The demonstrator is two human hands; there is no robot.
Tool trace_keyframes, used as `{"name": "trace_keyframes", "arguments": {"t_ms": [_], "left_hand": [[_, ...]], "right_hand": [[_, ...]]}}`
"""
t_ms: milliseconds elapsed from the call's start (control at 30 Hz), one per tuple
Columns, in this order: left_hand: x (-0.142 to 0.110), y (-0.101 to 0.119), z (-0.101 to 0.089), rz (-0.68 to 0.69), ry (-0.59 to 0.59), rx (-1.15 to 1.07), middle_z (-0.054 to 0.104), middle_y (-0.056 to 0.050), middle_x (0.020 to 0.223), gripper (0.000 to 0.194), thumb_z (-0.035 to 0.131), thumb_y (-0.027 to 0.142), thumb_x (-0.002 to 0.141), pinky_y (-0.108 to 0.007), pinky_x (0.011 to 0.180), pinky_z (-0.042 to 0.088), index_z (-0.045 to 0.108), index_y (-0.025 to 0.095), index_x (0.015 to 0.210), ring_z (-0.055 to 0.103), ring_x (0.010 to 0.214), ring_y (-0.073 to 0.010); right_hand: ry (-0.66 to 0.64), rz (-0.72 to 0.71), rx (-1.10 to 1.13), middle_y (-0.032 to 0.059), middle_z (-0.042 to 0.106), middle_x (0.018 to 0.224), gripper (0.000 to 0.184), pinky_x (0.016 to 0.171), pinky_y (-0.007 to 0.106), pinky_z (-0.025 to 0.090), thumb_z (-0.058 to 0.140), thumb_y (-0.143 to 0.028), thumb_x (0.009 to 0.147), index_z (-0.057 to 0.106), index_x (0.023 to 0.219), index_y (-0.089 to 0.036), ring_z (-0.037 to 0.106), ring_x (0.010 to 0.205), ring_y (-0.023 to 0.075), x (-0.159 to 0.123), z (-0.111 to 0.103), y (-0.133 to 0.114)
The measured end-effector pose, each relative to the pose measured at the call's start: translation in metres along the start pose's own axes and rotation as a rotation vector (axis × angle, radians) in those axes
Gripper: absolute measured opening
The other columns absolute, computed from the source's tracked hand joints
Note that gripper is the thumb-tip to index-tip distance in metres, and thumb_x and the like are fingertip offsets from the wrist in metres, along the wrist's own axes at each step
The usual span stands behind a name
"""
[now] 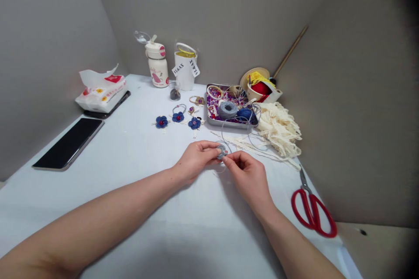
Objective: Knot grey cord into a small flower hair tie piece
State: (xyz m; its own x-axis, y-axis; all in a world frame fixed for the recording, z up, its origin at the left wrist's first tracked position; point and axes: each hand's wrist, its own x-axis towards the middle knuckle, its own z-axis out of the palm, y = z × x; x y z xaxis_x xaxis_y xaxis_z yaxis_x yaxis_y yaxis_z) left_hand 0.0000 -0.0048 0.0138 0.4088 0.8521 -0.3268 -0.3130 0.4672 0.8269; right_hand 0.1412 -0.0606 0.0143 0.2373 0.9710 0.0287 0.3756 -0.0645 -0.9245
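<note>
Left grip [196, 160], right grip [246, 173] — pinching coil [222, 151]

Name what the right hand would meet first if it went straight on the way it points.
Probably the small grey disc that the left hand holds, just ahead of the right hand; depth is unclear.

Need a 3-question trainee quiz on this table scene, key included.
1. True or false: the left hand holds a small grey disc.
2. Which is nearer the red-handled scissors? A: the left hand. B: the right hand.
3. How many blue fabric flowers lie to the left of the metal tin in this view?

Key: 1 true; 2 B; 3 three.
</note>
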Motion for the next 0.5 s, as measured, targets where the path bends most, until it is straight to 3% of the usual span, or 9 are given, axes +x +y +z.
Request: {"name": "trace_keyframes", "arguments": {"t_ms": [500], "left_hand": [[0.0013,-0.0025,-0.0011,-0.006,0.003,0.035,0.07,-0.008,0.08,0.023,0.076,0.017,0.07,-0.026,0.075,0.052,0.068,0.01,0.091,0.064,0.068,-0.0112]], "right_hand": [[-0.012,0.026,0.052,0.003,0.066,0.072,0.025,0.06,0.026,0.04,0.065,-0.041,0.078,0.066,0.075,-0.016,0.052,0.063,0.0141,0.0013,-0.0015,0.0007]]}}
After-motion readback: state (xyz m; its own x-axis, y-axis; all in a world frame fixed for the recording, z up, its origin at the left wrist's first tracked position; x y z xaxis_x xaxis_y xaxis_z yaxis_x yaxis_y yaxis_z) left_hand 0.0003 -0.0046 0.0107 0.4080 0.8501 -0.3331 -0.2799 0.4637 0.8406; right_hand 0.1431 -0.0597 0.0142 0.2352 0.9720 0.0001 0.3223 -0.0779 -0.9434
